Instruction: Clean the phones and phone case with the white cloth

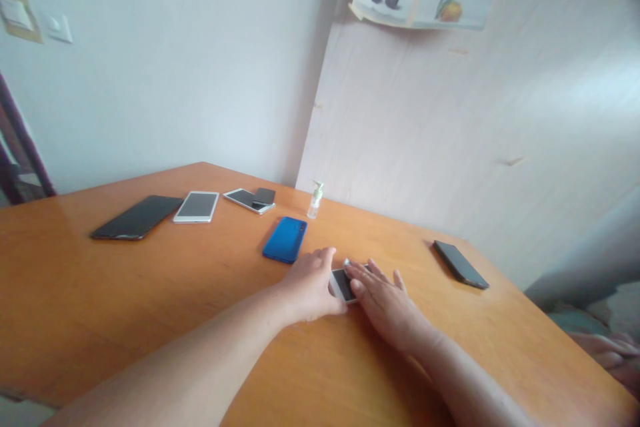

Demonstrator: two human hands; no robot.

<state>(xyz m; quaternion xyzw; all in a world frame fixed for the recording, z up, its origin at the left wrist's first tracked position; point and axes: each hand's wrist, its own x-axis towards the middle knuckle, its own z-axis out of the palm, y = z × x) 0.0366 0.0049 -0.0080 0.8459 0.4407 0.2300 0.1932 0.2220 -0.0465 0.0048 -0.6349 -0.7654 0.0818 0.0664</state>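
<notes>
A white phone (343, 285) with a dark screen lies on the wooden table in front of me. My left hand (313, 287) grips its left end, with the thumb on the near edge and the fingers on the far edge. Across the phone's screen lies my right hand (377, 297), its fingers stretched out and pressed down. A bit of white wipe (347, 263) peeks out at its fingertips; most of it is hidden under them. Just beyond my left hand is a blue phone (285, 239), back side up.
A small pump bottle (315, 200) stands towards the back. Further left lie a black tablet (137, 217), a white tablet (197, 207), and a white phone (243, 199) with a small dark phone (264, 197) over its end. At right is a black phone (459, 264). Walls border the table (200, 307).
</notes>
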